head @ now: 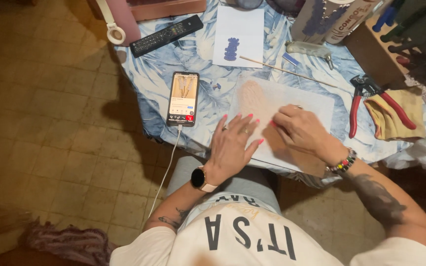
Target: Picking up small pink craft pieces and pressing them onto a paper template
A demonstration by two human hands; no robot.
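A white sheet (311,101) with a peach-coloured smudge lies on the table's near edge. My left hand (232,145) rests flat on the sheet's left part, fingers spread, pink nails showing, a watch on the wrist. My right hand (299,129) presses on the sheet just to the right, fingers curled and fingertips bunched near the smudge; whether it pinches something small I cannot tell. A bead bracelet sits on that wrist.
A phone (183,98) on a white cable lies left of the sheet. Farther back are a remote control (166,35), a paper with a blue smear (237,37), a thin wooden stick (287,70), red-handled pliers (371,98), a yellow cloth (390,116) and cylindrical containers (331,19).
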